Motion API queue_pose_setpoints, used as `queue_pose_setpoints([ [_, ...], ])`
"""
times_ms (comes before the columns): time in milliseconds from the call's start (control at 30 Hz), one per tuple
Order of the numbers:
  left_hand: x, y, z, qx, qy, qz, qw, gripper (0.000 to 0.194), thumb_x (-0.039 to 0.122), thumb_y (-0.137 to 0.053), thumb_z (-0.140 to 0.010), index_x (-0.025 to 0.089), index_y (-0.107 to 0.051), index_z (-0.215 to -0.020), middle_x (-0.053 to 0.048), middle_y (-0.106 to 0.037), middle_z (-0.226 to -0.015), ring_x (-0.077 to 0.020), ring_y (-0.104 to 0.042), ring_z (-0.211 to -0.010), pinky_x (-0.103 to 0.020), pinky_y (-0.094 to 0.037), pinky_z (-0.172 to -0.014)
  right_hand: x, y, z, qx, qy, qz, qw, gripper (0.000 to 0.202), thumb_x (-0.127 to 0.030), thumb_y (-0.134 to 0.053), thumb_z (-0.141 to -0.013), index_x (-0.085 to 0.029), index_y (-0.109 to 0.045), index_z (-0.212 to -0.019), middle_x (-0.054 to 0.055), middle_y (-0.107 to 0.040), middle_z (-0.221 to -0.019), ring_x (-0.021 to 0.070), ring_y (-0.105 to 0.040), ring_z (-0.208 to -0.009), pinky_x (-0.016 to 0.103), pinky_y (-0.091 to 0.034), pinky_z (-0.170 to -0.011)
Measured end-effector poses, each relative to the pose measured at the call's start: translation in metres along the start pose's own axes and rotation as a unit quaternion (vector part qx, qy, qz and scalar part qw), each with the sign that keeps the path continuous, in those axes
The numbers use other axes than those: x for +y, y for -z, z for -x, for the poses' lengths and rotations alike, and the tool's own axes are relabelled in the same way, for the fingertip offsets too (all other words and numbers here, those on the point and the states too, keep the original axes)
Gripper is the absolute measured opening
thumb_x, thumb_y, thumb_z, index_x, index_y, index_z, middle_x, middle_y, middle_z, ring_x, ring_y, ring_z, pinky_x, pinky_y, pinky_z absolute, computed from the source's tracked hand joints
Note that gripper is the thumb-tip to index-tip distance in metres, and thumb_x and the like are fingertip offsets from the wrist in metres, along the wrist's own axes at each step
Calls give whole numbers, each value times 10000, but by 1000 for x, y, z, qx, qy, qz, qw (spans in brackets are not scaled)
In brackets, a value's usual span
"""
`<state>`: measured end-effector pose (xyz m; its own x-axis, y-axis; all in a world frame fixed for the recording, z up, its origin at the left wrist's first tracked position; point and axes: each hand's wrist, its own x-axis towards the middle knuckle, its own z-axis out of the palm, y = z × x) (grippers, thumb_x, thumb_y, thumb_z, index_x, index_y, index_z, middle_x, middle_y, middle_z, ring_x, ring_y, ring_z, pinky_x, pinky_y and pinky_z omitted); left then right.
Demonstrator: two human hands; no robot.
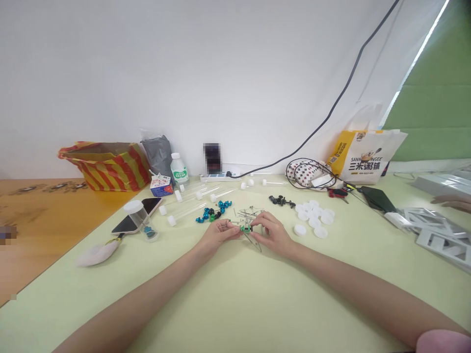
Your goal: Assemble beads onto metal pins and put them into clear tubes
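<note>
Near the middle of the table, my left hand (220,236) pinches a small green part (244,229) with thin metal rods by it. From the other side, my right hand (273,235) has its thumb and fingers closed on the same part, at a dark end. Its exact kind is too small to make out. Thin metal rods (247,214) lie just beyond the fingers. Blue and black small parts (214,212) are grouped beyond my left hand, black small parts (281,201) beyond my right. White round caps (314,213) are spread to the right.
Clear tubes with white caps (189,212) lie behind the left group. A clear jar (142,220) and a phone (128,224) stand left. A power strip (221,177) runs along the wall. At right are white frames (441,235) and another person's hand (452,201).
</note>
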<state>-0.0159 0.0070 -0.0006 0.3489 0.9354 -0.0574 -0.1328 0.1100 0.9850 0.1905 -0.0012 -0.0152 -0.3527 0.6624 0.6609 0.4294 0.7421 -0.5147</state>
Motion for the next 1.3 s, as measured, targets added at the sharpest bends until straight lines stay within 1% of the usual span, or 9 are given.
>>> queue_pose_setpoints([
  [267,2,-2,1,6,-3,4,1000,247,282,-751,-590,130,-557,-609,-52,-695,-733,-173,-643,-739,-378,-457,-857,0,0,0,-7,-6,3,1000,172,-282,-567,-796,-218,-596,-954,64,-550,-879,182,-525,-831,293,-463,-632],
  [367,1,-1,1,-2,0,2,1000,233,274,-742,-607,128,-561,-621,-50,-696,-738,-169,-643,-749,-379,-450,-872,0,0,0,-8,-8,5,1000,199,-283,-576,-789,-216,-590,-976,65,-550,-888,182,-522,-838,292,-460,-641],
  [500,1,0,0,1,0,-4,1000,235,283,-743,-605,127,-567,-625,-47,-697,-740,-165,-642,-742,-380,-447,-875,-1,1,0,-9,-7,4,1000,243,-273,-598,-770,-213,-571,-1004,64,-558,-892,184,-518,-846,290,-456,-653],
  [733,0,1,-1,-7,7,-7,1000,239,281,-747,-599,121,-571,-630,-60,-696,-749,-175,-642,-763,-385,-448,-876,0,1,-1,-4,-2,-1,1000,199,-259,-589,-777,-217,-577,-972,62,-563,-877,186,-525,-841,290,-455,-649],
  [1000,1,-2,1,2,-8,-8,1000,232,281,-740,-606,123,-570,-622,-57,-695,-746,-170,-638,-749,-375,-460,-851,1,-1,1,-10,-3,-1,1000,189,-263,-577,-789,-213,-582,-972,64,-553,-889,182,-523,-845,294,-450,-669],
  [1300,2,-2,1,5,-5,-4,1000,246,286,-749,-592,127,-562,-616,-55,-696,-736,-176,-642,-748,-379,-457,-852,0,0,0,-6,-2,-2,1000,183,-278,-564,-800,-217,-593,-970,63,-553,-876,178,-526,-821,286,-454,-638],
])
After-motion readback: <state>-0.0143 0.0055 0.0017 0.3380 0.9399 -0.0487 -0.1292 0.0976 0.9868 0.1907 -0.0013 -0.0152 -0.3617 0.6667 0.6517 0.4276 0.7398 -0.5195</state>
